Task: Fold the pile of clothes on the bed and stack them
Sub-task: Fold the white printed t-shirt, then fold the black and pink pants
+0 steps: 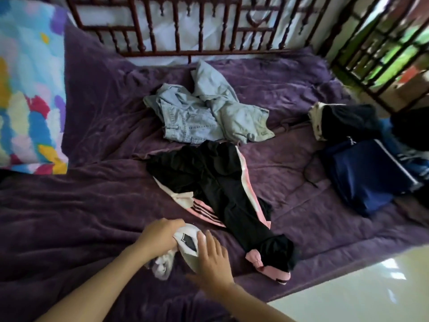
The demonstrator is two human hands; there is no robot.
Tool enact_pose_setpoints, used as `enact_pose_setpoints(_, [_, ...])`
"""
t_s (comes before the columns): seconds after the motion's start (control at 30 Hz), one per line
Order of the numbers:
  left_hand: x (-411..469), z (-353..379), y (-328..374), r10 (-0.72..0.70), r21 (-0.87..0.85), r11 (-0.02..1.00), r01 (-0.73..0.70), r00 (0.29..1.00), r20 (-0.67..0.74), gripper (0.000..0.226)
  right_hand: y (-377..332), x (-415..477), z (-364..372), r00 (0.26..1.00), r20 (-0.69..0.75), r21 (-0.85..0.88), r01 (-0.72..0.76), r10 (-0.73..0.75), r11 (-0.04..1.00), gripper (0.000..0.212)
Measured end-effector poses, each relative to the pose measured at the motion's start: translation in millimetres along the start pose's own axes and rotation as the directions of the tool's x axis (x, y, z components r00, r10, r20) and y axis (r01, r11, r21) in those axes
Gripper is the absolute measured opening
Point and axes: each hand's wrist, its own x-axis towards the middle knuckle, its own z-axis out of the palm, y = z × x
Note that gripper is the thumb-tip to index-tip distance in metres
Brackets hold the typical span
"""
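Near the bed's front edge my left hand (160, 235) grips a small white garment (185, 240) with a dark mark. Flat on the same garment, fingers straight, lies my right hand (212, 259). Just beyond the hands, black track pants with pink and white stripes (222, 189) lie spread out and unfolded. Further back sits a crumpled heap of light blue denim clothes (204, 115). At the right of the bed a folded navy garment (369, 175) lies flat, with dark bundled clothes (343, 122) behind it.
A purple blanket (81, 205) covers the bed. A dark wooden spindle headboard (176, 26) runs along the far side. A colourful quilt (27, 89) is at the left. The pale floor (371, 293) shows at the lower right, past the bed's edge.
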Motion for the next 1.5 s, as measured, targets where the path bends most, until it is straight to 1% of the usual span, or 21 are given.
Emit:
enact_pose_setpoints(0.07, [18,-21,27,0.057,0.077,0.995,-0.057,0.998,0.000,0.033,17,11,-16,0.984,-0.006,0.132,-0.175,0.177,0.976,0.093])
enact_pose_setpoints(0.13, [33,-43,58,0.131,0.195,0.972,-0.132,0.991,0.020,0.034,58,22,-36,0.965,-0.125,0.223,-0.201,0.232,0.954,0.080])
enact_pose_setpoints(0.2, [48,-60,90,0.203,0.397,0.895,-0.203,0.978,0.044,0.037,113,28,-65,0.949,-0.293,0.148,-0.073,0.115,0.986,0.067])
enact_pose_setpoints(0.27, [68,-68,126,0.291,0.555,0.785,-0.276,0.955,0.063,0.042,172,30,-102,0.913,-0.408,0.023,-0.016,0.024,1.000,0.046])
enact_pose_setpoints(0.3, [80,-69,144,0.338,0.605,0.736,-0.302,0.939,0.057,0.046,203,31,-116,0.898,-0.439,-0.045,0.004,-0.024,0.999,0.036])
enact_pose_setpoints(0.37, [104,-68,183,0.532,0.647,0.639,-0.416,0.846,0.018,0.057,266,28,-141,0.888,-0.449,-0.164,0.030,-0.102,0.986,0.032])
enact_pose_setpoints(0.4, [116,-70,205,0.534,0.681,0.600,-0.420,0.844,0.050,0.065,298,26,-150,0.886,-0.445,-0.205,0.041,-0.130,0.978,0.032])
enact_pose_setpoints(0.53, [199,-62,299,0.544,0.638,0.638,-0.430,0.839,0.022,0.085,420,23,-194,0.869,-0.459,-0.308,0.038,-0.183,0.951,0.026])
enact_pose_setpoints(0.6, [226,-78,362,0.583,0.655,0.605,-0.452,0.812,0.023,0.069,477,29,-220,0.866,-0.469,-0.330,0.012,-0.175,0.944,0.024])
enact_pose_setpoints(0.67, [264,-99,414,0.540,0.633,0.677,-0.375,0.838,-0.082,0.044,530,38,-250,0.837,-0.520,-0.339,-0.017,-0.172,0.940,0.021])
enact_pose_setpoints(0.7, [281,-112,435,0.517,0.620,0.705,-0.343,0.848,-0.119,0.042,553,46,-266,0.807,-0.559,-0.348,-0.022,-0.188,0.937,0.022])
enact_pose_setpoints(0.73, [295,-127,455,0.553,0.629,0.697,-0.345,0.817,-0.165,0.041,576,55,-283,0.772,-0.602,-0.351,-0.027,-0.204,0.936,0.026])
enact_pose_setpoints(0.83, [349,-169,503,0.717,0.703,0.643,-0.304,0.562,-0.413,0.031,632,89,-337,0.641,-0.744,-0.334,-0.113,-0.189,0.936,0.025])
enact_pose_setpoints(0.87, [363,-178,518,0.693,0.681,0.676,-0.283,0.559,-0.456,0.034,649,100,-350,0.614,-0.770,-0.333,-0.157,-0.171,0.930,0.024])
enact_pose_setpoints(0.9, [377,-183,531,0.655,0.632,0.721,-0.286,0.580,-0.485,0.039,666,109,-357,0.606,-0.780,-0.339,-0.197,-0.157,0.920,0.025])
enact_pose_setpoints(0.93, [392,-184,543,0.599,0.569,0.768,-0.292,0.641,-0.479,0.043,682,115,-358,0.622,-0.770,-0.350,-0.223,-0.143,0.910,0.028])
enact_pose_setpoints(1.0, [419,-163,556,0.441,0.482,0.830,-0.281,0.860,-0.257,0.061,712,121,-341,0.718,-0.685,-0.392,-0.226,-0.119,0.892,0.044])
enact_pose_setpoints(1.03, [426,-148,557,0.363,0.444,0.851,-0.282,0.925,-0.110,0.070,725,119,-326,0.795,-0.601,-0.405,-0.217,-0.080,0.888,0.056])
enact_pose_setpoints(1.1, [434,-120,554,0.304,0.359,0.886,-0.294,0.952,0.029,0.074,744,110,-295,0.906,-0.423,-0.420,-0.210,0.014,0.883,0.075])
enact_pose_setpoints(1.23, [438,-85,523,0.234,0.282,0.923,-0.260,0.964,0.124,0.068,748,109,-259,0.950,-0.296,-0.358,-0.206,0.099,0.911,0.067])
enact_pose_setpoints(1.5, [380,-70,425,0.012,0.127,0.992,-0.013,1.000,0.011,0.061,661,146,-236,0.953,-0.251,-0.325,0.081,-0.168,0.942,0.049])
